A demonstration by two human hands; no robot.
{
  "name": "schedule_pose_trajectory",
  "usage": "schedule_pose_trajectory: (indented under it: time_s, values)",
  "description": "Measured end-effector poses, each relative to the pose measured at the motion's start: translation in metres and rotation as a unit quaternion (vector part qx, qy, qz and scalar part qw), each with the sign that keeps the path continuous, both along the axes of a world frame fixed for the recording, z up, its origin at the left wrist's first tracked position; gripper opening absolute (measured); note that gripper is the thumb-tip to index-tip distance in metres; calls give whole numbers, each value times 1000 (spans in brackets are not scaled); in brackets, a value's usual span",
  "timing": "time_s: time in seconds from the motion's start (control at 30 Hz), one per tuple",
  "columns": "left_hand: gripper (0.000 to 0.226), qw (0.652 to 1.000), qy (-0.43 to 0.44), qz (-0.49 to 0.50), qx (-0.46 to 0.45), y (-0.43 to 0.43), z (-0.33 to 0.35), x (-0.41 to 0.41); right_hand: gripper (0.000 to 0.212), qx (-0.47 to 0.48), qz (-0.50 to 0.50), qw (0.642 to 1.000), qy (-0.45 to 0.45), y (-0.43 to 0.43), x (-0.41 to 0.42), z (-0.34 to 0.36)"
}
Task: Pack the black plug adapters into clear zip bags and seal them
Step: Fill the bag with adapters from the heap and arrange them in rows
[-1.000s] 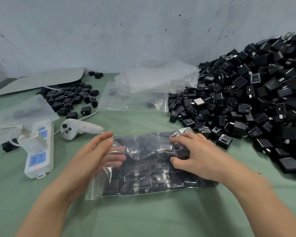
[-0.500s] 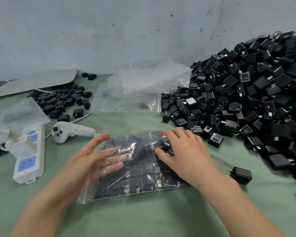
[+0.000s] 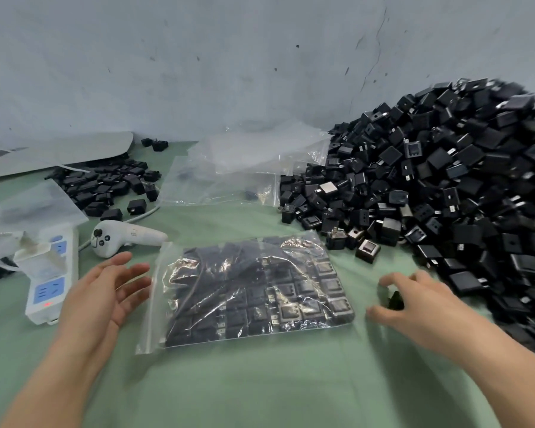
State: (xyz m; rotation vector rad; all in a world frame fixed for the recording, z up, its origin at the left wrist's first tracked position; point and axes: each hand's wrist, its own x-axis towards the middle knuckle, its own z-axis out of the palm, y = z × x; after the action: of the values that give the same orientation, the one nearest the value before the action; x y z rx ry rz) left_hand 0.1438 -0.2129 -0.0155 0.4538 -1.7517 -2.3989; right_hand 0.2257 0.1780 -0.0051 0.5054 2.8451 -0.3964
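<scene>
Lying between my spread left hand [image 3: 105,291] and my right hand [image 3: 420,304], which pinches a blurred black adapter [image 3: 394,299], is the filled zip bag [image 3: 247,288].

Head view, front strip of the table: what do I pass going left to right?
White power strip → left hand → filled zip bag → right hand → pile of black adapters.

The left hand [image 3: 105,293] is open, its palm turned toward the right hand [image 3: 414,301], fingers straight and slightly spread. The right hand, blurred, curls thumb and fingers around what seems a black plug adapter [image 3: 395,299].
</scene>
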Motion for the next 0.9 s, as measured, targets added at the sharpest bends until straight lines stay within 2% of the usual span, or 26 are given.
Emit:
schedule_pose_trajectory:
  time_s: [0.13, 0.23, 0.33, 0.43, 0.57, 0.7, 0.9]
  values:
    - [26, 999, 4, 38, -8, -2, -3, 5, 31, 13, 32, 999, 24, 3, 2, 0]
    - [27, 998, 35, 56, -18, 2, 6, 11, 34, -24, 55, 992, 109, -5, -5, 4]
    - [23, 995, 93, 22, -23, 17, 21, 19, 32, -174, 105, 940, 275, -37, -23, 20]
    - [17, 986, 130, -80, -62, 42, 34, 28, 41, -269, 171, 879, 355, -85, -42, 35]
    - [28, 965, 145, -178, -125, 73, 41, 41, 55, -293, 259, 836, 384, -144, -51, 32]
    - [40, 974, 130, -140, -123, 76, 42, 41, 65, -245, 306, 821, 414, -179, -55, 20]
    - [40, 988, 110, -104, -39, 46, 43, 37, 62, -274, 354, 803, 393, -198, -56, 22]
